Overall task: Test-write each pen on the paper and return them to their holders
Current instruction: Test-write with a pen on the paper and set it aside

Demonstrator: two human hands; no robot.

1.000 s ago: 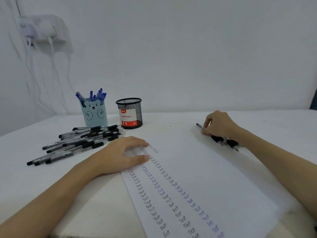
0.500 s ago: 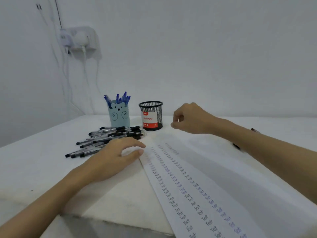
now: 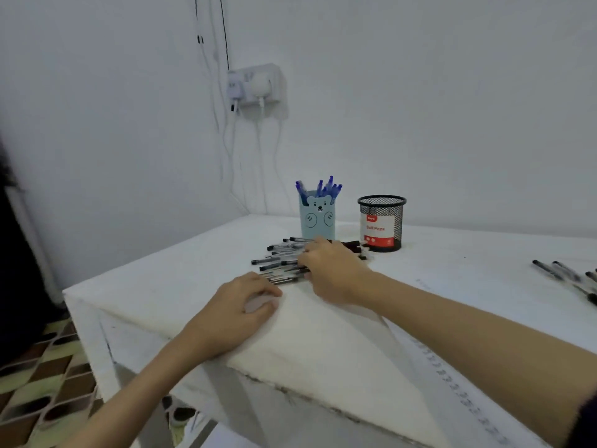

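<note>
My table [image 3: 200, 263] carries the paper [image 3: 429, 321]. My right hand [image 3: 332, 270] has crossed from the far-right pens [image 3: 562, 273] onto the pile [image 3: 277, 260], grip hidden: next pen. Left hand [image 3: 235, 315] rests loosely curled, empty.

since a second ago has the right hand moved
Yes. The right hand crossed leftward over the paper, from the pens on the right to the pen pile before the bear holder.
</note>
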